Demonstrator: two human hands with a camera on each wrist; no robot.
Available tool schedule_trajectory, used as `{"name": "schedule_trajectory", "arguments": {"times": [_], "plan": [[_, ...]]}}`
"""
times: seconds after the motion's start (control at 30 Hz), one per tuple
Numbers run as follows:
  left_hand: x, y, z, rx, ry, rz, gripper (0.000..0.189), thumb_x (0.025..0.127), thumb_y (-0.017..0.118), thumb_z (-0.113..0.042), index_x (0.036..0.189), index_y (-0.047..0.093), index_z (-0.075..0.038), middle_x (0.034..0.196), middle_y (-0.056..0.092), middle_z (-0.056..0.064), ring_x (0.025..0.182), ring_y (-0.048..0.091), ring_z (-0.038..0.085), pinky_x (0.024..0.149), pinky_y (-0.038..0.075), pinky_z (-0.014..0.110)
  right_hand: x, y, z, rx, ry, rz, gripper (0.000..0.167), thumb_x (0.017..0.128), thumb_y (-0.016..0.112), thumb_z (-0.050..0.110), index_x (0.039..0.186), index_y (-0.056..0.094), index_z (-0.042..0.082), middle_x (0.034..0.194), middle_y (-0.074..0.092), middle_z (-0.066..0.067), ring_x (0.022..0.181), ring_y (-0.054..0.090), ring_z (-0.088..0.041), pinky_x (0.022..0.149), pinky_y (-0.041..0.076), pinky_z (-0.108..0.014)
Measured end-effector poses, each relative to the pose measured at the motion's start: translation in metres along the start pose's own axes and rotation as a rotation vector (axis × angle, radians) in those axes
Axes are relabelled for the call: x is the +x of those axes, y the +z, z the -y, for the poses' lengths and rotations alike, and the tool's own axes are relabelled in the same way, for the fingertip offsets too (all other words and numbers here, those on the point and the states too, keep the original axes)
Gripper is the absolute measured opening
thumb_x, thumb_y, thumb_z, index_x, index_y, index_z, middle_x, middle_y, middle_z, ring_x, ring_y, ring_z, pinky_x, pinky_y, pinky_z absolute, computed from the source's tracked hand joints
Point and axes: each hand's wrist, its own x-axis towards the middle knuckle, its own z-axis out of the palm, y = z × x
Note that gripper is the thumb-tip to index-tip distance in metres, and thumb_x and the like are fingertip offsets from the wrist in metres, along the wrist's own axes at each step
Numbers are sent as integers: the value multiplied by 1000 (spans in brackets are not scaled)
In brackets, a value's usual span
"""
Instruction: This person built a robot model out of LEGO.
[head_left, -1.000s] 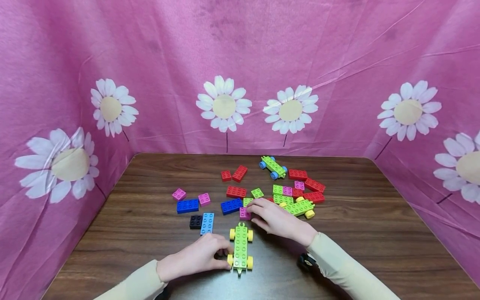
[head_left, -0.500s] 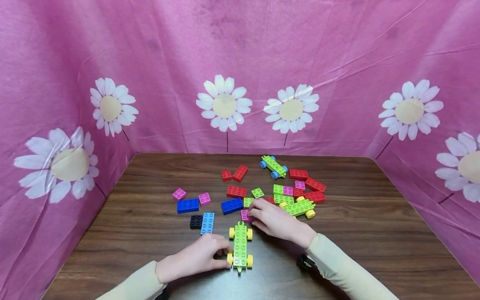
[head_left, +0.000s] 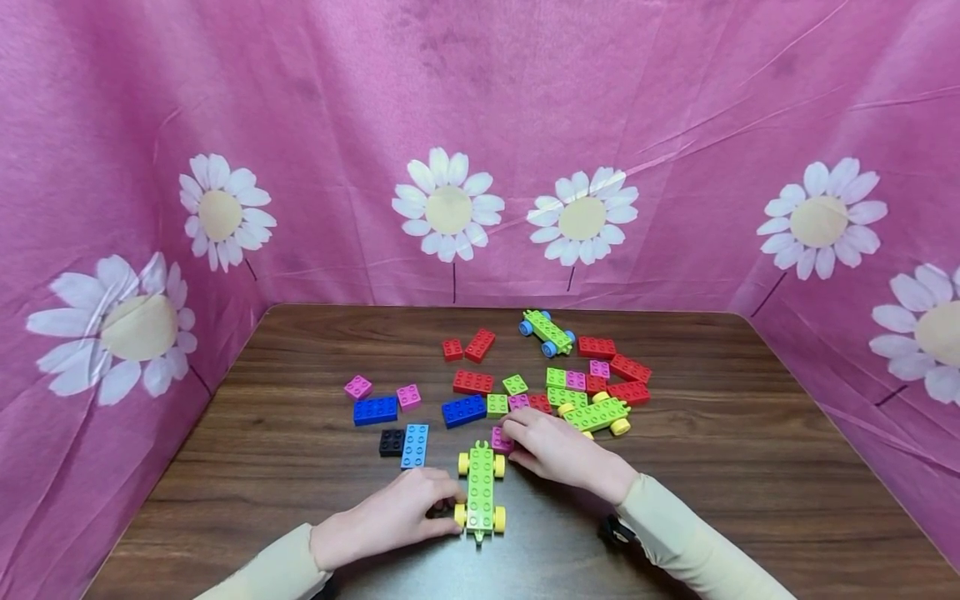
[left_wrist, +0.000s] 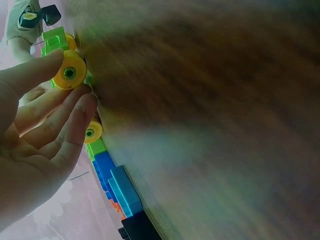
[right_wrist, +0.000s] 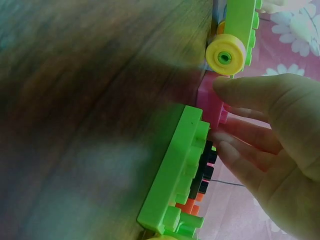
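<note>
In the head view a lime-green toy car base (head_left: 481, 492) with yellow wheels stands lengthwise near the front. My left hand (head_left: 393, 518) holds it at its near left wheel; the left wrist view has thumb and fingers around that yellow wheel (left_wrist: 70, 71). My right hand (head_left: 566, 452) pinches a small pink brick (head_left: 501, 440) just beyond the car base's front right wheel. Seen from the right wrist, the thumb lies on one side of the pink brick (right_wrist: 209, 97) and fingertips on the other, with the brick low at the tabletop.
Dark blue bricks (head_left: 464, 411), a light blue brick (head_left: 415, 447) and a black brick (head_left: 392, 442) lie left. Behind the right hand are red, green and pink bricks and another yellow-wheeled base (head_left: 597, 414). A blue-wheeled base (head_left: 547, 332) stands at the back of the table (head_left: 315, 350).
My right hand has drawn the pink brick slightly right and toward me, uncovering another pink brick behind it. The left hand stays at the car base.
</note>
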Motion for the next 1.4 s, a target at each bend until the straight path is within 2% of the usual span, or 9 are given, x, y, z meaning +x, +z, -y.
{"name": "schedule_trajectory", "arguments": {"times": [0.13, 0.33, 0.77, 0.97, 1.13, 1.4], "plan": [[0, 0, -1, 17, 0, -1, 18, 88, 75, -24, 101, 71, -12, 86, 64, -6, 73, 47, -5, 64, 43, 9, 0, 1, 0, 7, -2, -4, 17, 87, 76, 17, 98, 64, 13, 94, 62, 2, 85, 59, -9, 77, 55, -24], [1, 0, -1, 17, -5, 6, 18, 88, 75, -24, 101, 71, -12, 87, 65, -6, 73, 48, -5, 65, 43, 9, 1, 1, -1, 24, -22, -26, 16, 85, 76, 14, 94, 63, 13, 91, 61, 3, 81, 57, -8, 75, 54, -24], [1, -1, 0, 14, -11, 25, 19, 89, 73, -24, 105, 71, -12, 90, 67, -6, 74, 49, -5, 67, 45, 9, 0, -5, -1, 11, -25, -79, 20, 84, 77, 12, 97, 63, 14, 91, 59, 4, 82, 56, -7, 74, 54, -23], [1, -2, 0, 7, -27, 41, 20, 90, 73, -23, 106, 72, -12, 92, 68, -5, 78, 53, -5, 69, 48, 10, 0, -12, 3, 3, -7, -76, 20, 85, 75, 14, 101, 62, 14, 93, 60, 4, 83, 58, -8, 75, 55, -24], [2, -1, 1, 17, -14, 31, 19, 90, 73, -23, 105, 72, -12, 92, 68, -5, 79, 54, -6, 71, 48, 10, -1, -17, 7, -1, -5, -80, 23, 86, 76, 15, 105, 63, 13, 95, 62, 3, 86, 60, -8, 78, 56, -25], [1, -1, 1, 33, 9, 20, 19, 90, 73, -24, 104, 72, -12, 89, 66, -6, 75, 50, -5, 67, 45, 9, 0, -20, 16, 83, -83, -132, 23, 85, 76, 13, 102, 62, 12, 99, 63, 3, 89, 61, -7, 82, 56, -22]]}}
